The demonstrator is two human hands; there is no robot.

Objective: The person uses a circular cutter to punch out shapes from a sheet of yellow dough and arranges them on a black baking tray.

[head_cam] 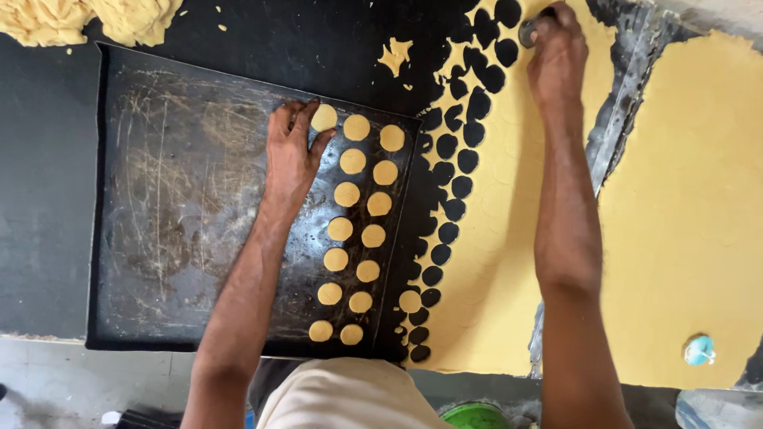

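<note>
My left hand [291, 152] lies on a dark scratched baking tray [175, 206], its fingertips on a round dough disc [323, 117] at the far end of the tray. Two rows of several dough discs [359, 214] run along the tray's right side. My right hand [558, 49] is closed around a small round metal cutter [529, 32], pressed on a rolled yellow dough sheet [509, 238]. That sheet has many round holes [453, 171] cut along its left edge. One loose disc [410, 301] lies between tray and sheet.
A second rolled dough sheet [683, 206] lies to the right, with a small light-blue object [699, 349] on it. Dough scraps [87, 20] are piled at the top left, and a small scrap [395, 56] lies on the black worktop. A green item [475, 416] shows at the bottom edge.
</note>
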